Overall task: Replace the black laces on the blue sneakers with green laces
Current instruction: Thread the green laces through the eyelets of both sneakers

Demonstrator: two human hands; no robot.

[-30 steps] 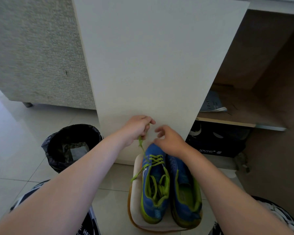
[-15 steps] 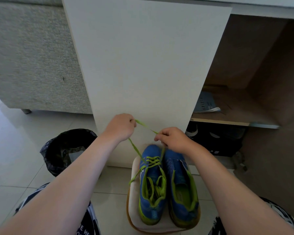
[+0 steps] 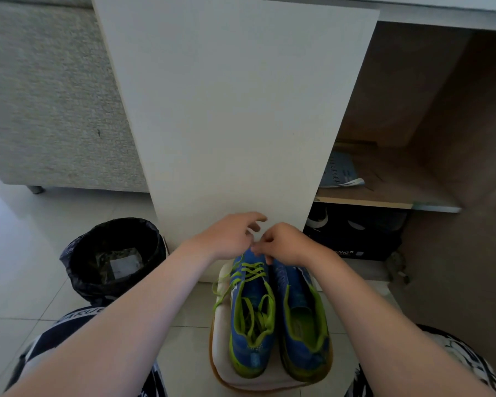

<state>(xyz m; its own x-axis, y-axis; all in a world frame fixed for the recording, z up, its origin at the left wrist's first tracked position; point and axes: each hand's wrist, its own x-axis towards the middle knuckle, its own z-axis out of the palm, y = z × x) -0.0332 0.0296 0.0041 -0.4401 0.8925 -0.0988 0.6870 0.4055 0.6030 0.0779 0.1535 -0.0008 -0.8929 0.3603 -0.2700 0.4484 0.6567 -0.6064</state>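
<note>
Pull's over: left hand (image 3: pixel 229 236) has gone slack, right hand (image 3: pixel 284 245) is bunched (can't tell on what) over the flat green lace (image 3: pixel 252 271) of the left blue mesh sneaker (image 3: pixel 254 358), toe at the white padded stool's (image 3: pixel 220 348) far edge, so next eyelet probably.

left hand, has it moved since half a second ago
Yes. The left hand has come in rightward and down toward the toe of the laced sneaker, closing on the right hand.
</note>
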